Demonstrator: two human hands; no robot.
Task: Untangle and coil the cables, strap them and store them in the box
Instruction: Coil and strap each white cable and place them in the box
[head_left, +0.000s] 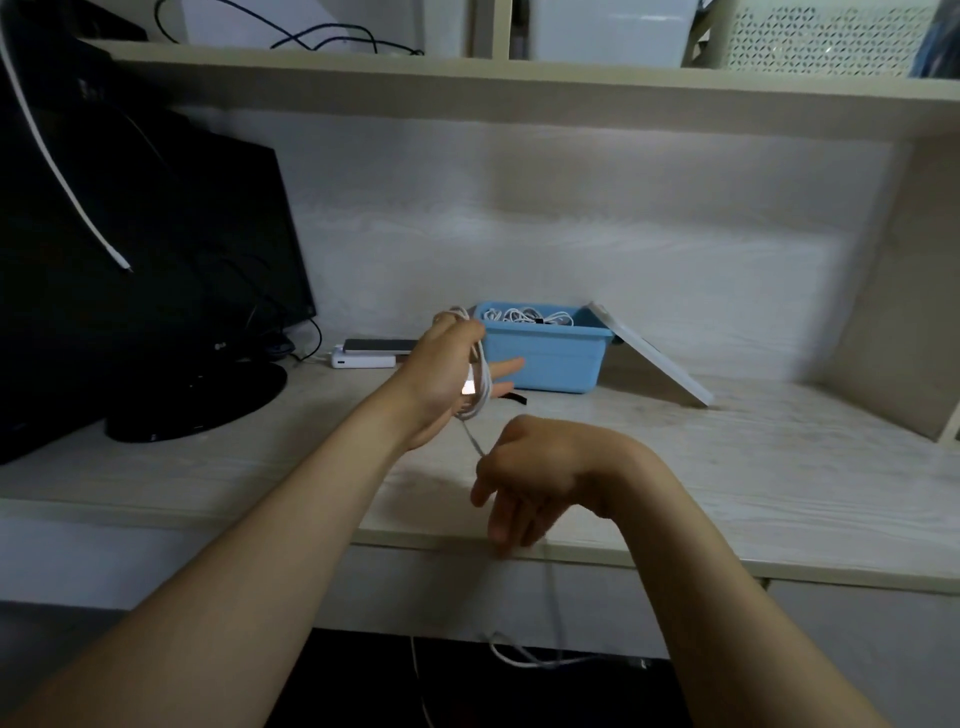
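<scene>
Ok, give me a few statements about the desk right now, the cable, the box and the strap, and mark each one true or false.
1. The blue box is open, its lid leaning against its right side. True.
2. The box is empty. False: white cables lie in it.
3. The left hand holds a coil of white cable. True.
4. The black strap is wrapped round that coil. False: it lies on the desk in front of the box.
5. The monitor stands right of the box. False: it stands to the left.
</scene>
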